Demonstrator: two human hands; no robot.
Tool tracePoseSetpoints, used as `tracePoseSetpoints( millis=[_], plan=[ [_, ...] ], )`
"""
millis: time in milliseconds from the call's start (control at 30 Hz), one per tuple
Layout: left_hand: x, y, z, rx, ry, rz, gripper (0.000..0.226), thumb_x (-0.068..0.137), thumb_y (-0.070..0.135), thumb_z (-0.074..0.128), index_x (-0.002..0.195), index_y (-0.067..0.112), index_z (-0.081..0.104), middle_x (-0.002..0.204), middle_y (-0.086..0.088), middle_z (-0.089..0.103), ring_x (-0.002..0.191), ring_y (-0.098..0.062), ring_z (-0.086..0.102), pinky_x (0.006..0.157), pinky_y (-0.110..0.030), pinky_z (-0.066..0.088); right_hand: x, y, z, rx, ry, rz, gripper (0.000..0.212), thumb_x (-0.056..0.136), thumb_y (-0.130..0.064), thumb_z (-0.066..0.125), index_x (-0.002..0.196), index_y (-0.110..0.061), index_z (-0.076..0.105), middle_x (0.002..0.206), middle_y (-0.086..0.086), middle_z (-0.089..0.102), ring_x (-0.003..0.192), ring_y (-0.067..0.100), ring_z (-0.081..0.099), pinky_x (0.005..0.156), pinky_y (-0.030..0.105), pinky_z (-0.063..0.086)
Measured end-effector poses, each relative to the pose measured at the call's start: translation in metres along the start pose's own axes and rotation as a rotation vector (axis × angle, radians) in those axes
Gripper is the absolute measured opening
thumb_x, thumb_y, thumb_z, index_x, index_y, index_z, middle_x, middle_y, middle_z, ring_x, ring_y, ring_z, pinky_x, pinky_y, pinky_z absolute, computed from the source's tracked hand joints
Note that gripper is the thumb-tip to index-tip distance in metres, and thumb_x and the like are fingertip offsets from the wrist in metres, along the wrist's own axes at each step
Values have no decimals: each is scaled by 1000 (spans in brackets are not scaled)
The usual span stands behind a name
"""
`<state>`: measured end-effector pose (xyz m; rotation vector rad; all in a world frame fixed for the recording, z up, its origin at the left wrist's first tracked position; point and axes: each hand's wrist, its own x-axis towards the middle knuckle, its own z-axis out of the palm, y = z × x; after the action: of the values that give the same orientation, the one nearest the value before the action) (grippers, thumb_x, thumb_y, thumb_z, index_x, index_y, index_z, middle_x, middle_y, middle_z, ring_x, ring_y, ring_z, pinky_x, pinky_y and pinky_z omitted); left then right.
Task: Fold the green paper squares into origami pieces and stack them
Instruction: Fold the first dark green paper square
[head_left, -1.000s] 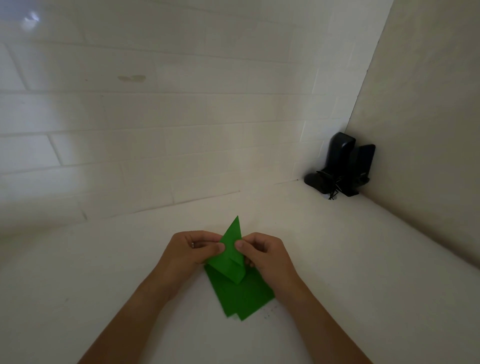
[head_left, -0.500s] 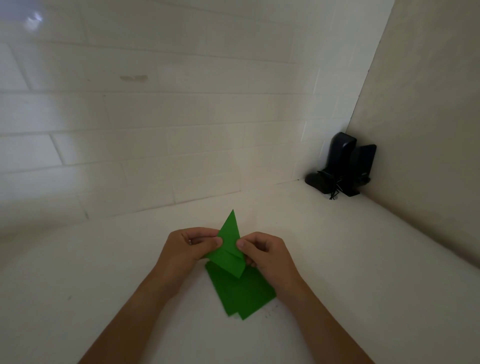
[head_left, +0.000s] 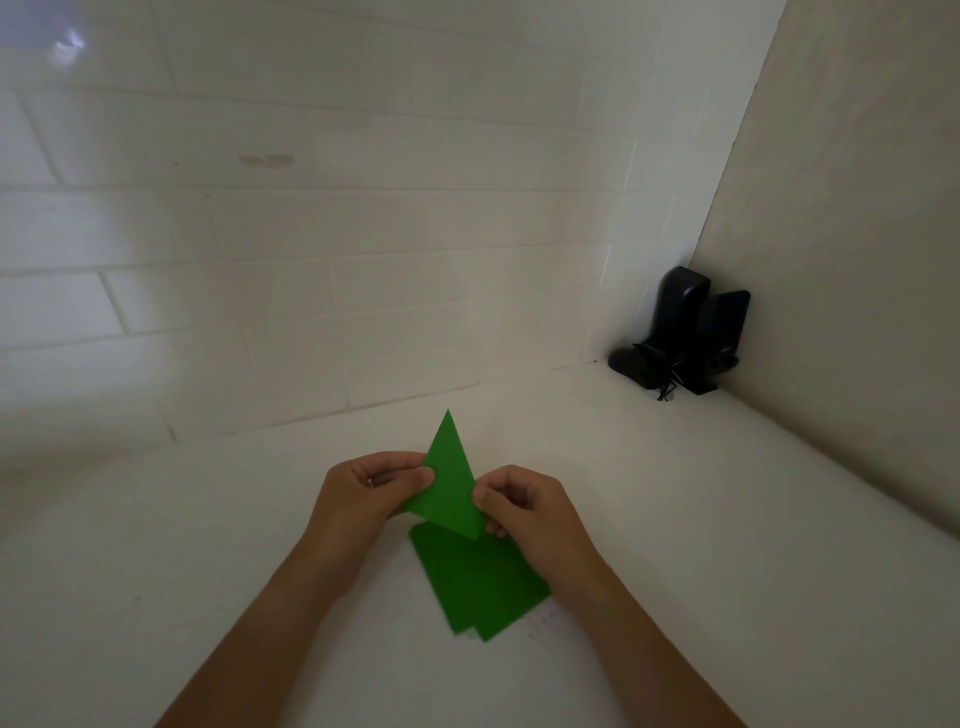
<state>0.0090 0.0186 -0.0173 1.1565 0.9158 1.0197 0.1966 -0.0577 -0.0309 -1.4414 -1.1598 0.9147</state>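
A folded green paper piece (head_left: 449, 480), pointed like a narrow triangle with its tip away from me, is held above the white counter. My left hand (head_left: 366, 493) pinches its left edge between thumb and fingers. My right hand (head_left: 524, 506) pinches its right edge the same way. Under my hands lies a small pile of flat green paper squares (head_left: 475, 584), slightly fanned, on the counter. The pile's far edge is hidden by the held piece.
A white tiled wall (head_left: 311, 234) rises behind the white counter (head_left: 727, 545). A beige wall closes the right side. Two black speaker-like devices (head_left: 680, 332) with a cable stand in the far right corner.
The held piece has been raised and flattened a little toward me; its lower fold now shows as one plain triangle. Both hands kept their pinch.
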Motion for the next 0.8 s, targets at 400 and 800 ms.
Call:
tracePoseSetpoints(
  millis=[400,800],
  plan=[
    [-7,-5,7,178,-222,-6,13,90,6,74,103,6,78,97,-17,78,96,-35,75,88,-37,59,0,-2,3,112,14,-8,14,98,-14,68,84,-10,67,81,3,70,76,14,66,67,26,53],
    [-4,-3,11,82,-119,61,11,88,16,77,94,7,82,92,-16,79,86,-22,73,82,-27,61,-5,-8,3,7,-142,-36,12,99,-16,67,87,-15,69,83,-1,70,78,13,67,70,25,53]
  ],
)
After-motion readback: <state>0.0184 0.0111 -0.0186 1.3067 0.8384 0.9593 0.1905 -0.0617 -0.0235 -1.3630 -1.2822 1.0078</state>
